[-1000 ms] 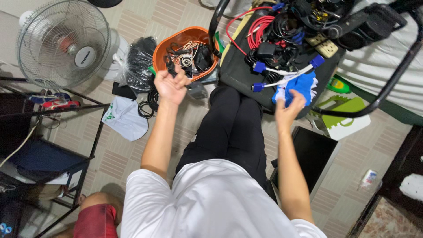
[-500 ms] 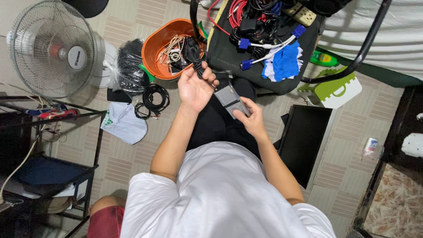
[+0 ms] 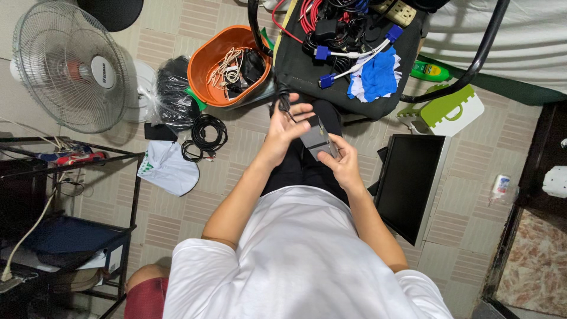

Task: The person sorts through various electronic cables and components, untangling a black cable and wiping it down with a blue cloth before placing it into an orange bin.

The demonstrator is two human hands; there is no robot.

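Gripping a grey adapter [image 3: 319, 140] and its cord [image 3: 282, 104], both hands [image 3: 313, 142] hover above the lap.

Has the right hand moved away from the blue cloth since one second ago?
Yes. The right hand left the blue cloth and now holds the grey adapter over the lap.

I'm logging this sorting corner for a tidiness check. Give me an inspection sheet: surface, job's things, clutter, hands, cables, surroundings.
Surface: beige tiled floor, partly covered.
Job's things: grey rectangular power adapter with its black cord, held over the lap.
Clutter: round orange plastic basin of tangled leads; white cloth bag; black plastic bag.
Hands: left hand grips the cord end; right hand supports the adapter.
Cables: coiled black cable on the floor; white cables with blue plugs on the dark tabletop.
Surroundings: white pedestal fan, black flat monitor, black metal shelf frame.
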